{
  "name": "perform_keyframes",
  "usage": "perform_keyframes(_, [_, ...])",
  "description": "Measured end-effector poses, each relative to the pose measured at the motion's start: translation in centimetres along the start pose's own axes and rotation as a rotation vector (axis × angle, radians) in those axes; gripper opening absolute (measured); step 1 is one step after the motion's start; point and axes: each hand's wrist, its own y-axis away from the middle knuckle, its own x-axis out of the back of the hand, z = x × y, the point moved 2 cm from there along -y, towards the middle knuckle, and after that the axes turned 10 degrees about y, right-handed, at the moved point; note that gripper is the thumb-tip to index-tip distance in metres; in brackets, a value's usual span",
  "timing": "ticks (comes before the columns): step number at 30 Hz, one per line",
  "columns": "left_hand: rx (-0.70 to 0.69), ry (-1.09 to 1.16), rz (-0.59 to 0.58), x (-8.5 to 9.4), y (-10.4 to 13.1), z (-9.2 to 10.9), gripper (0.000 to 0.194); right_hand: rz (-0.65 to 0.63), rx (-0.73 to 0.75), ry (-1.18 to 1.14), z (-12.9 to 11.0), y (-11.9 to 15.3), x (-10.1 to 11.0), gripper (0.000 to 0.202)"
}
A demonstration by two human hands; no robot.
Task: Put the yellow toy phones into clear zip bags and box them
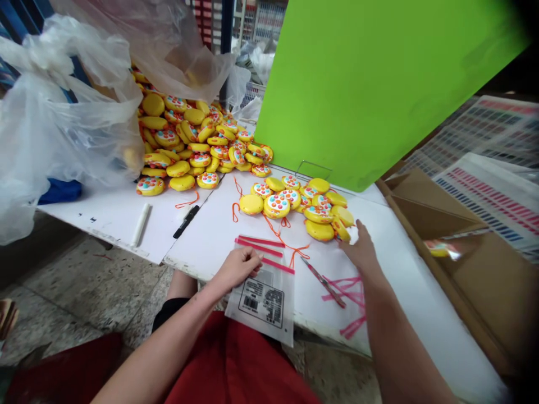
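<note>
My left hand, fingers curled closed, grips the left edge of a clear plastic zip bag at the table's front edge. The bag has black print and a barcode, and several pink zip strips show at its top. My right hand is at the right end of a small group of round yellow toys. Its thumb and fingers are apart, beside the nearest toy. These toys have coloured dots and orange cords. Between my hands lies a pair of scissors.
A big heap of the same toys spills from a plastic sack. A black marker and white stick lie left. Cut pink strips lie beside the scissors. A green panel stands behind, an open carton right.
</note>
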Motion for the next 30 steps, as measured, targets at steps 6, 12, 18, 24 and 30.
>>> perform_keyframes(6, [-0.193,-0.419,0.042,-0.2,0.5,0.3,0.023,0.011,-0.221,-0.182,1.4,-0.1,-1.7,0.051])
perform_keyframes(12, [-0.357,-0.928,-0.021,-2.4,0.8,0.3,0.012,0.077,-0.304,-0.99,-0.3,3.6,1.1,0.048])
perform_keyframes(18, [-0.388,-1.237,-0.04,-3.9,0.5,0.0,0.019,-0.096,-0.179,-1.287,-4.9,9.0,1.9,0.044])
perform_keyframes(24, [-0.475,-1.266,-0.029,-3.8,0.4,-0.7,0.016,-0.371,-0.241,-1.184,-7.9,11.9,-0.7,0.043])
perform_keyframes(30, [-0.554,-0.988,-0.014,-2.8,0.9,-1.5,0.028,-0.451,-0.158,-1.159,-8.9,12.3,-0.7,0.022])
